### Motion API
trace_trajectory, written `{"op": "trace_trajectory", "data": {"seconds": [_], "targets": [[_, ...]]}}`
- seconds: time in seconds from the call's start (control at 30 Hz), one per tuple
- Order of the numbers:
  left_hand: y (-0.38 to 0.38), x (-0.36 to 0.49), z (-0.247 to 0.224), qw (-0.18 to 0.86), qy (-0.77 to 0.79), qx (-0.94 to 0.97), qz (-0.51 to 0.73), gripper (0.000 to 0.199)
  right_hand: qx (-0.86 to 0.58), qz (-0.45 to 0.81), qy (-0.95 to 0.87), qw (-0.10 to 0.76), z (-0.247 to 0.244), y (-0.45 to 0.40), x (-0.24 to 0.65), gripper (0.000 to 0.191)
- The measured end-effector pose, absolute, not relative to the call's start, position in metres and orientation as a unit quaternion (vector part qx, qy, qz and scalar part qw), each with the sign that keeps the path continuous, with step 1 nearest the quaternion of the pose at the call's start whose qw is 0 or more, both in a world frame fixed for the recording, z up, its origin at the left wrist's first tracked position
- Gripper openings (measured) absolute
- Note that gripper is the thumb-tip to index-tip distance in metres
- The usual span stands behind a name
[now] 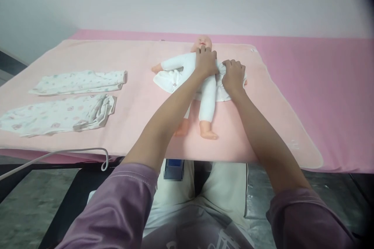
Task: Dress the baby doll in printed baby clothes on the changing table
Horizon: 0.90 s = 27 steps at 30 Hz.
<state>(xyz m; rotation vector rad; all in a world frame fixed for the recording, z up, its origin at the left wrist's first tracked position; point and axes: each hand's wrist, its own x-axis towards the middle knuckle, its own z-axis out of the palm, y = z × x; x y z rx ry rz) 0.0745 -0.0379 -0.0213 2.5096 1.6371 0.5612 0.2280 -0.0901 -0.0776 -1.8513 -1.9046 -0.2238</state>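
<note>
A baby doll (pixel 208 101) with a white body and bare feet lies on its back, head pointing away from me. Beneath it a white baby shirt (pixel 166 81) is spread, showing on both sides of the torso. My left hand (pixel 206 62) is closed over the doll's upper chest and shoulder, just below the chin. To its right, my right hand (pixel 234 74) has its fingers curled round the shirt's right part, at the doll's arm. A bit of the doll's hand shows beside it. My fingertips are partly hidden. The doll's other arm stretches out to the left, outside the shirt.
Two folded, printed white baby garments, an upper one (pixel 78 82) and a lower one (pixel 58 114), lie at the left on the pale pink mat (pixel 140 124). A darker pink cover (pixel 321 85) shows at the right. A white cable (pixel 58 151) hangs near the front edge.
</note>
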Motion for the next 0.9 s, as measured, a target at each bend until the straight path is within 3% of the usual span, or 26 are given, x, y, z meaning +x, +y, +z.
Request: {"op": "trace_trajectory", "data": {"seconds": [0.07, 0.3, 0.67, 0.9], "targets": [[-0.038, 0.062, -0.021, 0.058, 0.544, 0.811, 0.208, 0.090, -0.679, -0.055, -0.688, 0.251, -0.079, -0.086, 0.237, 0.038], [-0.053, 0.033, -0.006, 0.113, 0.548, 0.776, 0.292, 0.066, -0.660, 0.075, -0.687, 0.293, -0.076, -0.078, 0.270, 0.033], [-0.030, 0.004, -0.006, 0.140, 0.574, 0.733, 0.338, 0.059, -0.601, 0.225, -0.639, 0.424, -0.078, -0.096, 0.281, 0.034], [-0.038, 0.000, -0.003, 0.146, 0.537, 0.772, 0.307, 0.060, -0.571, 0.212, -0.683, 0.403, -0.032, -0.116, 0.287, 0.087]]}}
